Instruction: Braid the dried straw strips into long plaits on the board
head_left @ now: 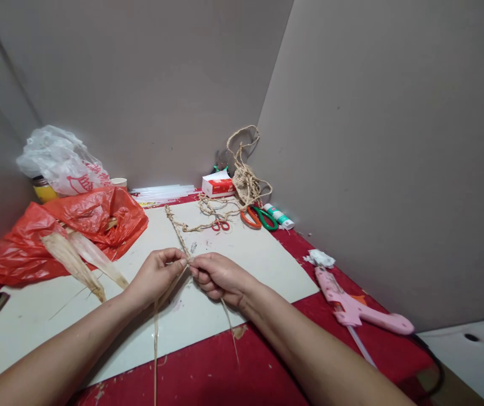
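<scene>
My left hand (160,274) and my right hand (219,276) meet over the white board (263,259), both pinching the near end of a braided straw cord (177,232). The cord runs away from my fingertips across the board and bends right toward a tangled heap of the same cord (246,183). Loose strands hang from my hands: a long straw strand (155,349) below the left, and a thinner strand (230,327) below the right. The exact crossing of strands between my fingertips is too small to make out.
At left lie a red plastic bag (26,242) and dry husks (73,262). Toward the back are glue sticks (163,193), a tissue box (218,185), orange-handled scissors (250,217) and green-handled scissors (266,219). A pink glue gun (352,307) rests at right on the red cloth (305,321).
</scene>
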Motion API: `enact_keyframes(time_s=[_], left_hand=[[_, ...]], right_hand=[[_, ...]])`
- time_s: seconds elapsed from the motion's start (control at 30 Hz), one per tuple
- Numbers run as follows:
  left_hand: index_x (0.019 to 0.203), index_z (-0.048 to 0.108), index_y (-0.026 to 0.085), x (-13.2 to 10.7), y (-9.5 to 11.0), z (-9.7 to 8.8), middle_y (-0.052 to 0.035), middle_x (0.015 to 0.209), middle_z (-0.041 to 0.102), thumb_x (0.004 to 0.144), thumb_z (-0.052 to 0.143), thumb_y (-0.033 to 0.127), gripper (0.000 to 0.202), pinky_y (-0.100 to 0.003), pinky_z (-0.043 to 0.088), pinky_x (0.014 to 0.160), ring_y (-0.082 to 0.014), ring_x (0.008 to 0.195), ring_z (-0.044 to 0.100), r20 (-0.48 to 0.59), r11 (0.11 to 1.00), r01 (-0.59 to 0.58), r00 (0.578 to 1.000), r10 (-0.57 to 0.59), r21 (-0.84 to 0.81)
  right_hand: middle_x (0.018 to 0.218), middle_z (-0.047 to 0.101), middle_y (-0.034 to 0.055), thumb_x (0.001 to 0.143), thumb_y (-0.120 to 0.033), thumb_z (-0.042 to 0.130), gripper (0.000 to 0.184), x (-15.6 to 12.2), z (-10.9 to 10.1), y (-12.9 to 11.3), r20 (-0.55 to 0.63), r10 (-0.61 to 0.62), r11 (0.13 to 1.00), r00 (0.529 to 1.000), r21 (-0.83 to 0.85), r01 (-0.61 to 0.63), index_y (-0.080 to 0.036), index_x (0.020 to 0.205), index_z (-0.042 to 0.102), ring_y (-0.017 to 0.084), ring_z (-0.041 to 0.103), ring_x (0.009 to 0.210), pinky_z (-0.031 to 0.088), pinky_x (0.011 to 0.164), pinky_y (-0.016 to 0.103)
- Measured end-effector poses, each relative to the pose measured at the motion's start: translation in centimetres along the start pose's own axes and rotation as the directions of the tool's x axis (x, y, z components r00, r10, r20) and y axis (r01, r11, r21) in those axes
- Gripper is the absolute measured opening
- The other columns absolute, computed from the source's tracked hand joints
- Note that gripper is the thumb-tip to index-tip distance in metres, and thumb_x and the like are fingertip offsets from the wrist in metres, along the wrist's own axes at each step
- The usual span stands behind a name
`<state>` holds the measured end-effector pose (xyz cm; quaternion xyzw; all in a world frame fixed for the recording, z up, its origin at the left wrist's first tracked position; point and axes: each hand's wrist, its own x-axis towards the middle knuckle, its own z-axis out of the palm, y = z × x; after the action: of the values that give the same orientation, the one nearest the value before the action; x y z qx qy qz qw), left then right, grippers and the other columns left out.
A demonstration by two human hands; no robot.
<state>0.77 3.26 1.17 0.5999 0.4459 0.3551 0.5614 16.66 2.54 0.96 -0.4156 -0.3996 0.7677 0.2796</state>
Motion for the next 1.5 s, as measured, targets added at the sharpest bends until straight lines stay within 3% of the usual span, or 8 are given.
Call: enact_keyframes(time_s=[0.17,0.37,0.57,0.87,1.07,1.23,1.37,1.5], left_hand=[[0.072,0.063,0.014,0.0,0.7,-0.1,0.0039,0.047,0.048,0.071,0.058,0.028,0.015,-0.019,0.019,0.041,-0.0049,0.039,0.029,0.005,0.991,0.128,0.992,-0.128,0.032],[0.079,0.062,0.014,-0.2,0.7,0.4,0.0072,0.040,0.039,0.069,0.054,0.024,0.017,-0.019,0.014,0.035,-0.0047,0.032,0.024,-0.004,0.967,0.255,0.967,-0.255,-0.006],[0.094,0.060,0.013,-1.0,0.4,1.0,0.0074,0.037,0.042,0.075,0.052,0.032,0.028,-0.019,0.022,0.032,-0.0083,0.029,0.033,-0.001,0.981,0.140,0.990,-0.141,0.135],[0.095,0.060,0.013,-1.6,0.7,1.3,0.0040,0.049,0.051,0.069,0.055,0.022,0.027,-0.019,0.027,0.041,-0.0084,0.041,0.043,0.030,0.976,0.046,0.998,-0.054,0.215],[0.084,0.062,0.012,-0.5,1.2,0.5,0.0010,0.053,0.054,0.067,0.055,0.022,0.021,-0.020,0.031,0.047,-0.0083,0.045,0.043,-0.172,0.995,0.070,0.984,-0.057,0.072],[0.078,0.056,0.015,-0.2,0.4,0.7,0.0015,0.054,0.052,0.066,0.051,0.022,0.014,-0.019,0.027,0.044,-0.0067,0.042,0.040,0.051,0.951,0.237,0.971,-0.232,-0.196],[0.071,0.056,0.015,-0.1,-0.3,0.4,0.0038,0.051,0.046,0.070,0.049,0.024,0.012,-0.019,0.014,0.039,-0.0042,0.037,0.026,0.095,0.968,0.241,0.968,-0.234,-0.075],[0.063,0.058,0.015,-0.2,-0.5,0.1,0.0035,0.046,0.044,0.070,0.047,0.023,0.015,-0.020,0.019,0.041,-0.0066,0.039,0.031,0.039,0.984,0.159,0.986,-0.162,0.083]], right_hand=[[0.037,0.029,-0.0102,0.075,-0.023,0.045,0.017,0.3,0.6,0.5,-0.168,-0.073,0.993,0.983,-0.099,0.057,-0.017,0.059,0.047,0.003,0.014,0.028,0.009,0.028,0.017],[0.033,0.027,-0.0103,0.073,-0.022,0.046,0.016,0.5,0.9,1.0,-0.238,-0.148,0.980,0.960,-0.163,0.110,-0.015,0.060,0.054,0.004,0.016,0.025,0.009,0.028,0.020],[0.036,0.028,-0.0106,0.075,-0.025,0.048,0.026,0.2,1.2,0.6,-0.186,-0.091,0.996,0.978,-0.025,0.088,-0.019,0.053,0.036,0.003,0.015,0.028,0.009,0.028,0.018],[0.037,0.030,-0.0105,0.071,-0.021,0.052,0.020,0.1,1.1,0.8,-0.165,-0.126,0.992,0.978,-0.049,0.120,-0.017,0.054,0.042,0.002,0.017,0.029,0.009,0.029,0.018],[0.040,0.025,-0.0120,0.072,-0.026,0.056,0.012,-0.2,0.3,0.1,-0.030,-0.070,0.997,0.997,0.020,0.071,-0.015,0.068,0.053,0.002,0.011,0.033,0.007,0.031,0.016],[0.041,0.027,-0.0113,0.071,-0.026,0.057,0.013,-0.2,-0.2,0.0,0.028,-0.058,0.998,0.998,-0.019,0.058,-0.014,0.066,0.053,0.002,0.013,0.033,0.009,0.031,0.016],[0.042,0.028,-0.0113,0.073,-0.029,0.057,0.016,-0.2,-0.4,0.0,0.063,-0.031,0.998,0.998,-0.056,0.035,-0.013,0.072,0.057,0.002,0.012,0.034,0.008,0.031,0.016],[0.040,0.029,-0.0103,0.073,-0.027,0.054,0.015,-0.3,-0.4,-0.1,0.043,-0.063,0.985,0.997,-0.161,0.069,-0.013,0.070,0.058,0.003,0.015,0.032,0.009,0.031,0.018]])
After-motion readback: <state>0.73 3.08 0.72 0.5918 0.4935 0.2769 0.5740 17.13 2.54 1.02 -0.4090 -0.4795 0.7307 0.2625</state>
